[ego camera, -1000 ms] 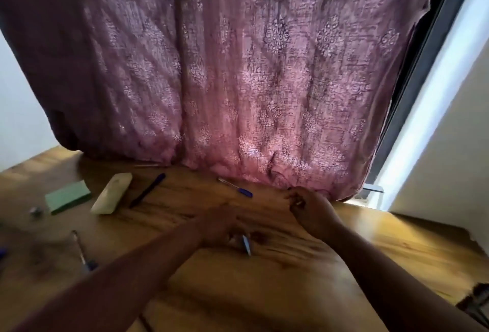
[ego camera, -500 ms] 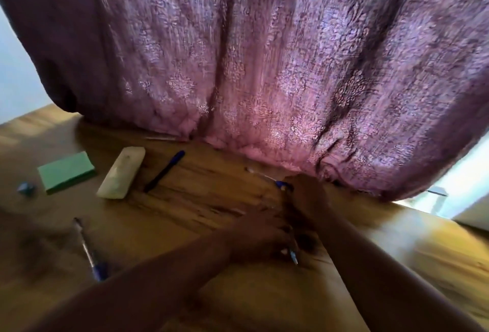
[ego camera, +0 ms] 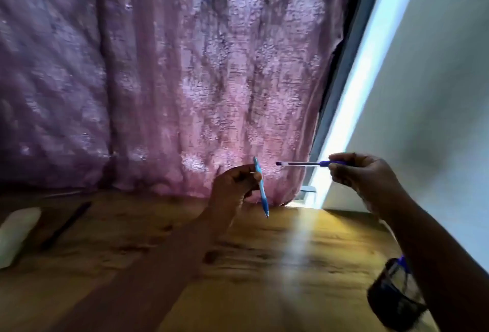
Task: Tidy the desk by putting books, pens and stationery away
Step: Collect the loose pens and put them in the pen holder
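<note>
Left hand (ego camera: 232, 186) pinches blue pen (ego camera: 261, 188) near-upright, tip down.

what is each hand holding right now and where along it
The left hand grips a light blue pen around its upper half; the right hand pinches a clear pen at its blue end.

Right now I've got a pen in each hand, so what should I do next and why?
Probably bring both pens to the dark mesh pen holder at the desk's near right and drop them in. The left hand holds a light blue pen, the right hand a clear pen, both lifted clear of the desk.
</note>
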### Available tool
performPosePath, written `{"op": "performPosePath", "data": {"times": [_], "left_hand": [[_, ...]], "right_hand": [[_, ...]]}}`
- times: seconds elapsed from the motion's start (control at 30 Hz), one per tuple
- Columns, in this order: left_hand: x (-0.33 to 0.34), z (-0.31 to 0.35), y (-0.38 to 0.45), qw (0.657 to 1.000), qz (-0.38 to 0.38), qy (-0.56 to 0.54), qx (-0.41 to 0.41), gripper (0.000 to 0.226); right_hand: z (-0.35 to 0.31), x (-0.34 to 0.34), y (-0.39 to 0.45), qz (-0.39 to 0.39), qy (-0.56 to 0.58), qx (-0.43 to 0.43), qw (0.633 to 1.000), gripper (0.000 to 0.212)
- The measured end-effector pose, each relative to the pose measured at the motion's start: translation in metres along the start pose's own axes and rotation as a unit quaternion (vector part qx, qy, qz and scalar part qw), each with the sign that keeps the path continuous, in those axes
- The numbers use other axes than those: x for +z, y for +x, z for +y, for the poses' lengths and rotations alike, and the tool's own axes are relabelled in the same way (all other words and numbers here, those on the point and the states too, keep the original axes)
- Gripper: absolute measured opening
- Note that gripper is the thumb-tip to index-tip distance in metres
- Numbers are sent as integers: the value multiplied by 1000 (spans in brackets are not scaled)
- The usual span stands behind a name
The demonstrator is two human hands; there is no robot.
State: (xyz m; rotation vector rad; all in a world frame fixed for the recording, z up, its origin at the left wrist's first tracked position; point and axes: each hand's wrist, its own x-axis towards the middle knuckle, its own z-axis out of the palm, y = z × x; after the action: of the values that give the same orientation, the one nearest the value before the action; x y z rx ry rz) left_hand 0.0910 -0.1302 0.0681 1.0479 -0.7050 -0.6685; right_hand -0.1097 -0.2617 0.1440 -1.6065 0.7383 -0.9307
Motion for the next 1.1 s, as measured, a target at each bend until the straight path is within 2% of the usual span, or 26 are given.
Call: {"op": "performPosePath", "data": {"times": [0.17, 0.3, 0.4, 0.6, 0.77, 0.97, 1.1], "left_hand": [[137, -1, -3, 993, -110, -19, -34, 9], [217, -23, -22, 982, -182, 24, -54, 14], [247, -43, -37, 974, -208, 47, -73, 15], [250, -78, -44, 955, -220, 167, -109, 11], [233, -99, -47, 941, -216, 226, -129, 10], [224, -122, -54, 937, -191, 242, -163, 6], [218, -126, -59, 930, -179, 276, -165, 22]], "right_hand": [[-51, -128, -43, 104, 7, -45, 994, 21], [-38, -187, -68, 151, -25, -27, 988, 19], [-6, -208, -76, 159, -34, 7, 987, 20], [54, -202, -87, 142, -64, 40, 987, 24], [94, -186, -89, 98, -148, 45, 983, 23], [125, -179, -92, 72, -227, 44, 970, 23], [132, -180, -93, 62, -273, 51, 959, 32]]}}
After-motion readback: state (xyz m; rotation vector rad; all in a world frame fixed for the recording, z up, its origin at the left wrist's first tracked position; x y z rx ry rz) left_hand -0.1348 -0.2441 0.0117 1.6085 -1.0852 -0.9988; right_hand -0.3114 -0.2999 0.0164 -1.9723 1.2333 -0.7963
